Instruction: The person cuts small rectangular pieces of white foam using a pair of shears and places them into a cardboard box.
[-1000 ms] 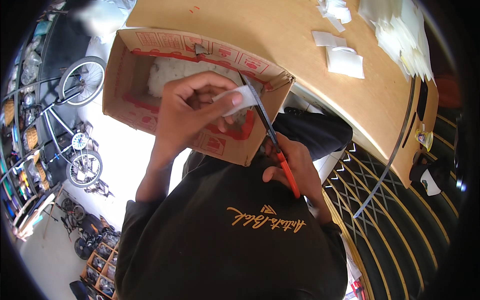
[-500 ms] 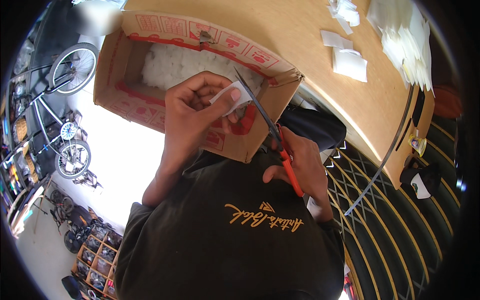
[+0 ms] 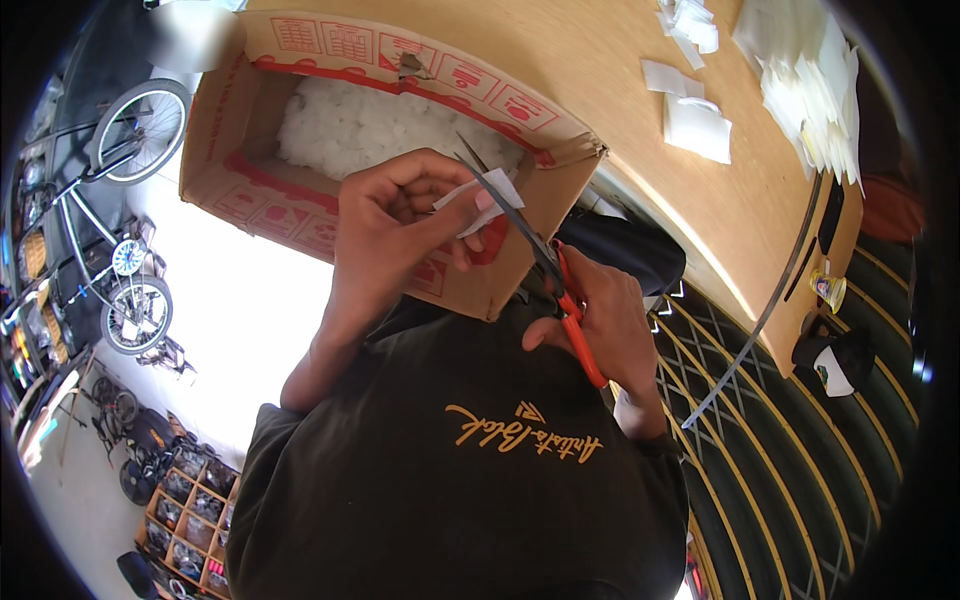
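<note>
The small white paper piece (image 3: 480, 200) is pinched in the left hand (image 3: 400, 235), held just above the near wall of the cardboard box (image 3: 250, 185). The scissors (image 3: 545, 270), with orange handles, have their blades parted around the piece's right edge, so a cut looks under way rather than finished.

As for progress, the box already holds a heap of white cuttings (image 3: 360, 130), which suggests much trimming is done. Beyond the box, on the wooden table (image 3: 600, 90), lie a few loose white pieces (image 3: 695, 125) and a stack of white sheets (image 3: 810, 95) at the far right, which may be work left to do; I cannot tell for sure.

The left hand's grip is closed on the paper piece, thumb against fingertips. The right hand (image 3: 610, 330), on the near side of the box, is closed through the scissors' handles, with the blades only partly open.

To the left of the box, down on the floor, stand bicycles (image 3: 110, 220).
</note>
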Demonstrator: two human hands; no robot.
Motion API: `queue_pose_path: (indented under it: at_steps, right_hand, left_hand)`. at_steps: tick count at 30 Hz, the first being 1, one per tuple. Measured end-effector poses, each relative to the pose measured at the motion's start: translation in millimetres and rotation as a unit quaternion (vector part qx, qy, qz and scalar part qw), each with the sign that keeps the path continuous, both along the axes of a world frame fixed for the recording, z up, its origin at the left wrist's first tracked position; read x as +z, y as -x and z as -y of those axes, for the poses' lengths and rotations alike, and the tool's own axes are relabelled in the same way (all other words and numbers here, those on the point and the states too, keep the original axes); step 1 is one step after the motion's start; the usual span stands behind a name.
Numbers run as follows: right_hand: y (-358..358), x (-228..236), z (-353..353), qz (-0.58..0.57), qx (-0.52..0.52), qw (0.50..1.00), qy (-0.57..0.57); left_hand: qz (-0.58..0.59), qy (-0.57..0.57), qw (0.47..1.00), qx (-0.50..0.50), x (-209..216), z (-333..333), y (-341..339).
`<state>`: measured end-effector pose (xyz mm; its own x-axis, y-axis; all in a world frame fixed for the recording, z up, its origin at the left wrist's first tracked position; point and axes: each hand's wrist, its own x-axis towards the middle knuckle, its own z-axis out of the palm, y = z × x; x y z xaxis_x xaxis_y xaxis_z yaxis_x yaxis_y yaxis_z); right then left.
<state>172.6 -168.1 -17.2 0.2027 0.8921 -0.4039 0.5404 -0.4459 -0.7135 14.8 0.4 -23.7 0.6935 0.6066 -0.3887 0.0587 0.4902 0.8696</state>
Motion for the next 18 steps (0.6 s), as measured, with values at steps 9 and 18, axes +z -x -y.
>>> queue_pose_path:
  at_steps: [9, 18]
  right_hand:
    - [-0.6, -3.9, 4.9, 0.026, -0.016, 1.0, -0.001]
    - [-7.7, -3.8, 2.4, -0.02, 0.049, 0.999, -0.001]
  left_hand:
    - [-0.038, 0.014, 0.999, 0.012, 7.7, 1.1, 5.0]
    - [-0.013, -0.007, 0.998, 0.058, 3.9, 2.8, 5.3]
